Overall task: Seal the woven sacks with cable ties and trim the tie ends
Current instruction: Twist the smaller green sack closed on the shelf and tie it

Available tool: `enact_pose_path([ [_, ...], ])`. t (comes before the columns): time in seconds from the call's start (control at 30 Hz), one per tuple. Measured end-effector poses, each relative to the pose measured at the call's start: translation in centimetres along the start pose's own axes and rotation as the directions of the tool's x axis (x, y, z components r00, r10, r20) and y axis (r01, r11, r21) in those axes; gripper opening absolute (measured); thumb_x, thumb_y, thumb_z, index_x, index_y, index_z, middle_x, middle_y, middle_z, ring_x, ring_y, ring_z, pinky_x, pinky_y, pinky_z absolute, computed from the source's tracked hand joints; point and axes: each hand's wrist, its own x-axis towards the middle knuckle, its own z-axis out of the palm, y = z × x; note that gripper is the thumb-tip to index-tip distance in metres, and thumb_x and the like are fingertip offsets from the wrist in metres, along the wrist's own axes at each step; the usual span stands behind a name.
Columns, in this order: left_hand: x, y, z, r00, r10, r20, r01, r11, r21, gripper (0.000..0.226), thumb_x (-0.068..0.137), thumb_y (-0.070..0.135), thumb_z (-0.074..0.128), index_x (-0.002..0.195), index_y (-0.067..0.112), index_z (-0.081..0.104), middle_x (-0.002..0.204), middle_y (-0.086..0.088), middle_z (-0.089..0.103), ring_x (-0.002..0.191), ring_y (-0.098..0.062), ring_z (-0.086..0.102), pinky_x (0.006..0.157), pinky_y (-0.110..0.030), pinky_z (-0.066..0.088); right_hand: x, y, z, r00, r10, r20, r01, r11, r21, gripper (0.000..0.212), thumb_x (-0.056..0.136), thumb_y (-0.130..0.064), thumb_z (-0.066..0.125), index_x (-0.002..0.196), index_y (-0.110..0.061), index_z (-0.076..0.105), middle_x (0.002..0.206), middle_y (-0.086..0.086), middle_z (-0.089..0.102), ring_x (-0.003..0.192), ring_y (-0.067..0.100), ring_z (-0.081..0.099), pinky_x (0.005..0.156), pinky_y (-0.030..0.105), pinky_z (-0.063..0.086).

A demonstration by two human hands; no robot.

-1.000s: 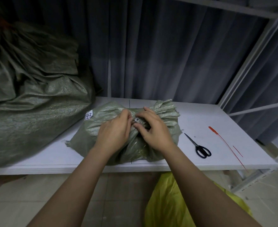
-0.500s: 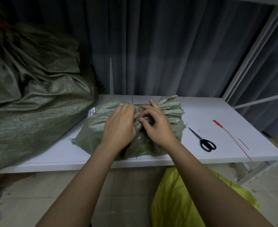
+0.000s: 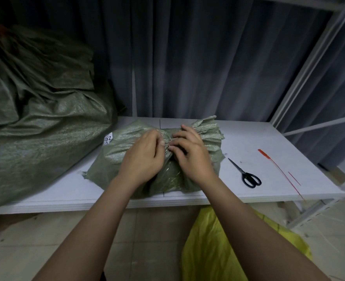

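Woven sack [image 3: 127, 151], small and green, lies on the white surface [image 3: 248, 138] directly in front of the person, with its gathered neck pointing to the right and a white label [image 3: 108, 138] on its left end. Both hands work at the neck. The left hand [image 3: 143, 157] has its fingers curled inward and pinches the bunched fabric at the gather. The right hand [image 3: 192, 155] lies over the flared mouth side, fingers bent and gripping the same bunch from the opposite side. Whether a tie is already around the neck cannot be told; the fingers hide that spot.

Judged step: gathering and compressing the neck so that a tie can close on it.

Procedure for a good result:
1. Keep the pleats tight and even, with no loose fold outside the bunch.
2. Hold the gather with one hand only before reaching away, so the neck does not spring open.
3. Seat the tie close to the contents, leaving the flared mouth beyond it.
4. Trim only after the tie is fully tight.

Red cable tie [image 3: 277, 169] and a shorter red piece [image 3: 294, 178] lie on the surface to the right, just beyond the black scissors [image 3: 246, 173], all within reach of the right hand. A larger green sack [image 3: 35, 122] rests at the left.
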Motion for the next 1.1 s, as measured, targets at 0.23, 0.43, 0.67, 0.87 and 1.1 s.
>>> enact_pose_path([
  [0.23,0.3,-0.8,0.7,0.999,-0.019,-0.028,0.014,0.986,-0.168,0.007,0.083,0.026,0.069,0.089,0.022,0.068,0.087,0.007,0.065,0.082,-0.012,0.060,0.075,-0.040,0.051,0.1,-0.3,0.1,1.000,-0.009,0.003,0.009,1.000,-0.020,0.011,0.084,-0.009,0.065,0.090,-0.006,0.074,0.104,0.007,0.067,0.123,0.022,0.045,0.104,0.003,0.017],
  [0.43,0.1,-0.3,1.0,0.994,-0.020,-0.110,0.011,0.997,-0.077,0.007,0.088,0.023,0.061,0.084,0.019,0.064,0.089,0.008,0.063,0.087,-0.015,0.057,0.069,-0.036,0.047,-0.3,-0.2,0.3,0.998,-0.046,-0.044,0.041,0.993,-0.110,0.013,0.086,-0.014,0.065,0.094,-0.009,0.074,0.112,0.006,0.065,0.130,0.024,0.041,0.110,0.026,0.029],
  [0.67,0.1,0.3,1.1,0.989,0.084,-0.121,-0.082,0.996,0.022,0.009,0.086,0.010,0.058,0.079,0.013,0.054,0.082,0.001,0.056,0.083,-0.020,0.052,0.067,-0.038,0.044,-0.1,-0.2,0.2,0.994,0.017,-0.112,-0.038,0.981,-0.189,0.006,0.084,-0.023,0.068,0.085,-0.025,0.073,0.127,0.001,0.058,0.141,0.025,0.025,0.118,0.045,-0.005],
  [0.87,0.3,0.3,1.4,0.988,0.076,-0.132,-0.093,0.987,-0.131,0.010,0.086,0.007,0.059,0.078,0.010,0.055,0.081,0.000,0.058,0.079,-0.017,0.054,0.067,-0.038,0.046,0.7,0.6,-0.1,0.999,0.010,-0.051,-0.021,0.977,-0.211,0.015,0.087,-0.029,0.055,0.082,-0.023,0.068,0.127,0.003,0.057,0.141,0.025,0.026,0.117,0.047,-0.010],
  [1.1,1.0,-0.2,1.2,0.984,-0.053,-0.172,0.007,0.967,-0.254,0.005,0.090,0.011,0.058,0.086,0.011,0.060,0.087,-0.001,0.067,0.086,-0.019,0.061,0.077,-0.034,0.047,1.2,-0.6,-0.5,0.992,-0.090,-0.084,0.046,0.902,-0.429,0.012,0.082,-0.031,0.068,0.089,-0.022,0.072,0.111,0.002,0.062,0.115,0.021,0.040,0.101,0.042,0.021],
])
